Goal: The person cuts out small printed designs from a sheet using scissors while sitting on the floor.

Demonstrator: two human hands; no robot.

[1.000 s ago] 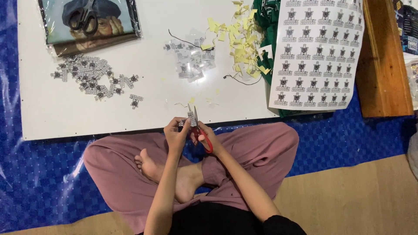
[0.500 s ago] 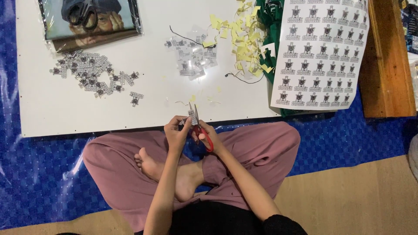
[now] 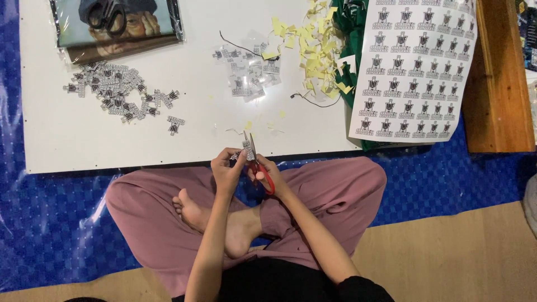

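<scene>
We see a small printed sticker piece pinched in the left hand, just off the near edge of the white board. The right hand grips red-handled scissors, blades pointing to twelve o'clock at the piece. Cut stickers lie at ten o'clock, yellow scraps at one, a printed sticker sheet at two. Blue patterned sheeting covers the floor around the board, with a wooden plank at three.

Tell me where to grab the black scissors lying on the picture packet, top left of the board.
Take the black scissors by the two finger loops, which face the near edge of the picture packet. Come from above: they lie flat, and the blade end seems to run out of view at the top.
</scene>
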